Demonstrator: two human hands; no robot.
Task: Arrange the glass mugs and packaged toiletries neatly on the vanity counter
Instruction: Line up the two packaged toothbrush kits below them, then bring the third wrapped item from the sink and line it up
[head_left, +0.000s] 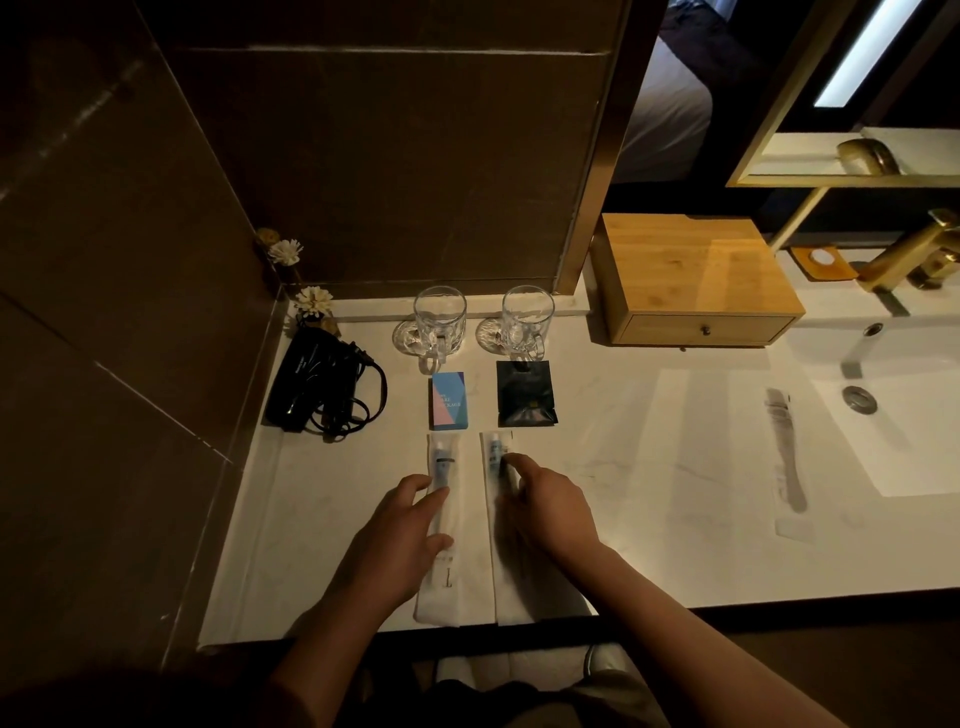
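Left hand (410, 525) flat on left packet (440, 525) — right hand (545, 512) apparently pinching right packet (506, 519), fingertips blurred.

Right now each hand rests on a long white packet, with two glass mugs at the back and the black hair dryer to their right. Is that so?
Not quite. In the head view the hair dryer lies left of the glass mugs, by the wall. The rest holds: left hand and right hand each rest on a long white packet.

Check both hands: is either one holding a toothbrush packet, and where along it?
Neither is lifted. The left hand rests on the middle of the left toothbrush packet, the right hand on the upper-middle of the right toothbrush packet; both lie flat on the counter.
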